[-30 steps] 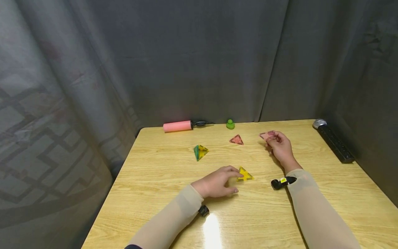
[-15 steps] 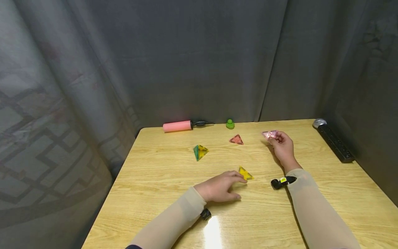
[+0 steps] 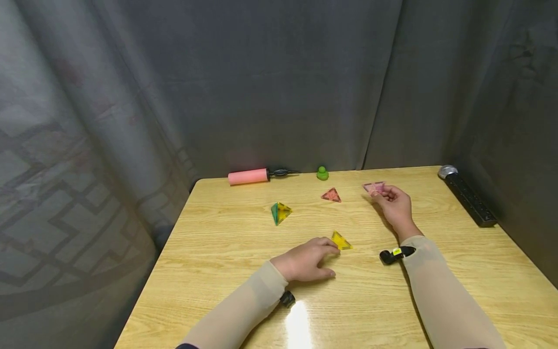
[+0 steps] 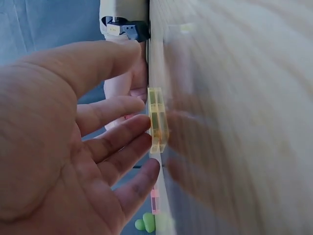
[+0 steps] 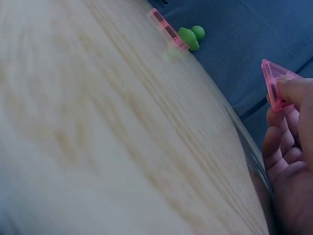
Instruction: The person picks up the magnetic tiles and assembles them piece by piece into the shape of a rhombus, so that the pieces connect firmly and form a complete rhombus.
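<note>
A yellow triangular tile [image 3: 341,241] lies flat on the table, and the fingertips of my left hand [image 3: 307,261] touch its left edge. In the left wrist view the fingers of that hand [image 4: 73,142] are spread and relaxed beside the yellow tile [image 4: 156,120]. My right hand [image 3: 397,207] pinches a pink triangular tile [image 3: 373,187] by one side, near the back of the table. The right wrist view shows the thumb of that hand [image 5: 293,147] over the pink tile [image 5: 276,85], which is raised off the table.
A red triangular tile [image 3: 332,195] lies near the back, with a small green object [image 3: 322,173] behind it. Left of these stands a green and yellow tile piece [image 3: 281,213]. A pink pump [image 3: 248,177] is at the back edge, a microphone [image 3: 467,198] at the right edge.
Over the last second my left hand moved right across the yellow tile, then slightly back, and the tile shifted a little left and away. The pink tile tilted slightly in my right hand's pinch.
</note>
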`<state>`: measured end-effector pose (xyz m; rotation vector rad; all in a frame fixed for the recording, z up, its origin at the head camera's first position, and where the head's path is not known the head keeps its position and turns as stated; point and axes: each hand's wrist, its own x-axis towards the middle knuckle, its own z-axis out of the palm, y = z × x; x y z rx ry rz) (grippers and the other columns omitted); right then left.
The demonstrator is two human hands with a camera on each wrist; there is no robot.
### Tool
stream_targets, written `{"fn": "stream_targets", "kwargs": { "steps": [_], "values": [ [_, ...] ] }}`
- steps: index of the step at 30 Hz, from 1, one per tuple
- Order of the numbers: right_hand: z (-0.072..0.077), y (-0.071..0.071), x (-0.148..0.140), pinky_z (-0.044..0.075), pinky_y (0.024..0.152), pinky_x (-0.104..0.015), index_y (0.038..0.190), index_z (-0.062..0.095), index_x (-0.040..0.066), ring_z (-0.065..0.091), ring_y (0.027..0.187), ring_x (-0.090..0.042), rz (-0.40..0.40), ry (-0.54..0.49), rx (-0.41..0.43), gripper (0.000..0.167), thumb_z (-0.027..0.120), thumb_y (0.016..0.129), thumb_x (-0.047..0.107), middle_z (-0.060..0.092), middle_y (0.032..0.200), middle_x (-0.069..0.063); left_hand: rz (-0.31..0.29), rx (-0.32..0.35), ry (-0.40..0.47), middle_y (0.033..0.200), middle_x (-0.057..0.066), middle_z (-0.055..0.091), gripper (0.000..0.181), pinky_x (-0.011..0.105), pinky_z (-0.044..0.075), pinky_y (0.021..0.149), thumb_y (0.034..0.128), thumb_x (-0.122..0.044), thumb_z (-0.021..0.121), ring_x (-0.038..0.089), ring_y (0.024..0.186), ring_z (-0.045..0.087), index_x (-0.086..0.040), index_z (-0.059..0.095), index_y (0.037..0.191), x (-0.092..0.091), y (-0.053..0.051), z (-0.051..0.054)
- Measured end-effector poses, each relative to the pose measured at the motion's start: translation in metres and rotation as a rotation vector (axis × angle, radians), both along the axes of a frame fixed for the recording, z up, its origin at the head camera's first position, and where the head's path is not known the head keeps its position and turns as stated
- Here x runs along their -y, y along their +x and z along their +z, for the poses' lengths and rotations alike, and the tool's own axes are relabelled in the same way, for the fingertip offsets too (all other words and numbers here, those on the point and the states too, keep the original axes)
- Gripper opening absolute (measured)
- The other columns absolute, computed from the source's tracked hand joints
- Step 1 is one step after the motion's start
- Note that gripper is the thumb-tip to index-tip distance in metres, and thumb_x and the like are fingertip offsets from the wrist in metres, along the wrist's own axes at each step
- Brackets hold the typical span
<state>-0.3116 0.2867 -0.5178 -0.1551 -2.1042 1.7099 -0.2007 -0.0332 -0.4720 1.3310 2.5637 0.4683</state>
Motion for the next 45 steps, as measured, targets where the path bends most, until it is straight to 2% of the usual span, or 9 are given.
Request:
{"fn": "stream_targets", "kwargs": {
  "steps": [5, 11, 19, 27, 38, 45],
  "values": [
    [-0.003, -0.001, 0.001, 0.048, 0.071, -0.010, 0.114, 0.069, -0.009, 0.059, 0.080, -0.002, -0.017, 0.035, -0.002, 0.032, 0.080, 0.095, 0.014, 0.065, 0.089, 0.010, 0.014, -0.022, -0.020, 0.152, -0.001, 0.050, 0.056, 0.022, 0.032, 0.118, 0.1024, -0.037, 0.070, 0.013, 0.141, 0.046, -0.011, 0.058, 0.150, 0.002, 0.000, 0.000],
    [-0.004, 0.000, 0.001, 0.047, 0.068, -0.011, 0.114, 0.070, -0.008, 0.057, 0.079, -0.003, -0.025, 0.063, 0.007, 0.035, 0.080, 0.096, 0.020, 0.064, 0.087, 0.010, 0.022, -0.056, -0.013, 0.149, 0.000, 0.051, 0.056, 0.021, 0.034, 0.116, 0.1023, -0.038, 0.070, 0.013, 0.138, 0.048, -0.007, 0.059, 0.148, 0.004, -0.002, -0.001],
    [-0.002, 0.000, 0.002, 0.046, 0.068, -0.012, 0.112, 0.072, -0.006, 0.055, 0.080, -0.006, -0.027, 0.086, 0.022, 0.034, 0.080, 0.096, 0.023, 0.063, 0.089, 0.008, 0.060, -0.045, -0.017, 0.150, 0.000, 0.050, 0.058, 0.022, 0.036, 0.116, 0.1021, -0.039, 0.070, 0.014, 0.139, 0.046, -0.007, 0.059, 0.149, 0.009, -0.008, -0.002],
    [0.001, 0.001, 0.003, 0.047, 0.067, -0.013, 0.110, 0.073, -0.006, 0.056, 0.079, -0.006, -0.010, 0.078, 0.014, 0.036, 0.081, 0.096, 0.026, 0.065, 0.087, 0.009, 0.093, -0.106, -0.042, 0.152, -0.001, 0.052, 0.057, 0.032, 0.036, 0.119, 0.1017, -0.043, 0.069, 0.018, 0.139, 0.046, -0.011, 0.060, 0.148, 0.013, -0.014, -0.003],
    [0.002, 0.002, 0.003, 0.046, 0.065, -0.014, 0.110, 0.073, -0.006, 0.056, 0.077, -0.006, 0.009, 0.066, -0.008, 0.034, 0.082, 0.094, 0.022, 0.066, 0.086, 0.009, 0.123, -0.133, -0.041, 0.150, 0.001, 0.053, 0.060, 0.033, 0.034, 0.120, 0.0999, -0.041, 0.072, 0.019, 0.139, 0.047, -0.010, 0.059, 0.149, 0.018, -0.021, -0.004],
    [0.005, 0.002, 0.006, 0.046, 0.062, -0.014, 0.112, 0.073, -0.011, 0.056, 0.073, -0.005, 0.094, 0.087, -0.048, 0.027, 0.079, 0.095, 0.010, 0.070, 0.088, 0.001, 0.140, -0.149, -0.046, 0.149, 0.003, 0.053, 0.060, 0.034, 0.034, 0.120, 0.0996, -0.041, 0.072, 0.020, 0.138, 0.048, -0.010, 0.059, 0.149, 0.020, -0.024, -0.007]
  ]
}}
